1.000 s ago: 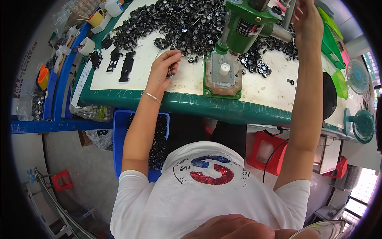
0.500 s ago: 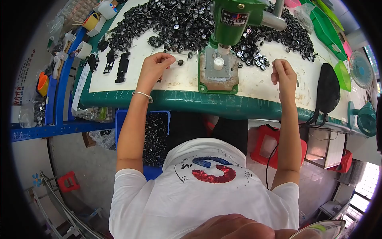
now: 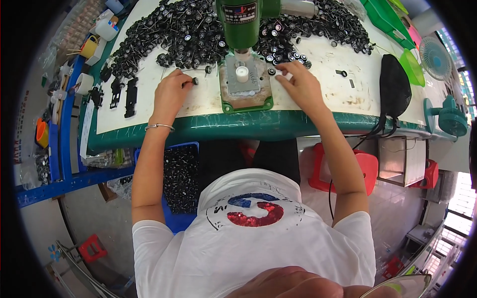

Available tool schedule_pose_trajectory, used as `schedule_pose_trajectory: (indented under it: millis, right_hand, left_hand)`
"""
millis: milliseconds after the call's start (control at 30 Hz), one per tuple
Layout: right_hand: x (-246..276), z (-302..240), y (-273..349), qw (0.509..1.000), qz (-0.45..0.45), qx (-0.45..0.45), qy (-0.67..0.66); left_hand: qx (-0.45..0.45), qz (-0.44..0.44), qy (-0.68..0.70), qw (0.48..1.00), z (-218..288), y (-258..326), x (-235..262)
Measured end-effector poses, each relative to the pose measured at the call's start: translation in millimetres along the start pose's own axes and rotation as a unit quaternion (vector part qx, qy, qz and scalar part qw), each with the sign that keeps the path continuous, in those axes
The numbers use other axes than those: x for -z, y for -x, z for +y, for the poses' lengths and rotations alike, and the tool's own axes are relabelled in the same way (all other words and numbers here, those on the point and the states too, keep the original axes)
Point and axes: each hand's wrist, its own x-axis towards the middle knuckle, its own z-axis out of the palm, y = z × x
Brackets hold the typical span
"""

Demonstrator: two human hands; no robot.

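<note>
Thumb and fingers of my left hand (image 3: 170, 96) are closed in a pinch, with a small black toy wheel (image 3: 195, 81) at their tips; an axle, if any, is hidden by the fingers. My right hand (image 3: 302, 85) reaches in from the right, thumb and forefinger apart. Just beyond its fingertips a loose black wheel with a pale hub (image 3: 272, 71) rests by the press base. Between both hands stands the green bench press (image 3: 242, 25), its ram above a white round holder (image 3: 242, 74) on a metal plate. Another wheel on an axle (image 3: 208, 69) lies left of the plate.
A big heap of black wheels and axles (image 3: 164, 35) spreads behind the press. Black chassis parts (image 3: 130, 98) lie at left. To the right are a lone black ring (image 3: 343, 73), a black cloth bag (image 3: 395, 87) and a green fan (image 3: 449, 116). A blue bin of parts (image 3: 181, 179) sits below the table edge.
My right hand has moved left, from the bare right part of the tabletop to beside the press, and its fingers have spread. My left hand still pinches the wheel. The whole view has shifted.
</note>
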Motion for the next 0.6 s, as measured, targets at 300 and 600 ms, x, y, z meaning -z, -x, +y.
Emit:
schedule_pose_trajectory:
  millis: [300,600]
  right_hand:
    - [-1.7,-13.1,-10.0,0.999,-0.004,0.004,0.032]
    - [-20.4,-65.0,-18.6,0.991,-0.063,0.049,-0.11]
  left_hand:
    - [0.171,0.016,0.427,0.888,22.5,1.4,-9.0]
    - [0.139,-0.035,0.598,0.788,66.6,-1.6,-13.7]
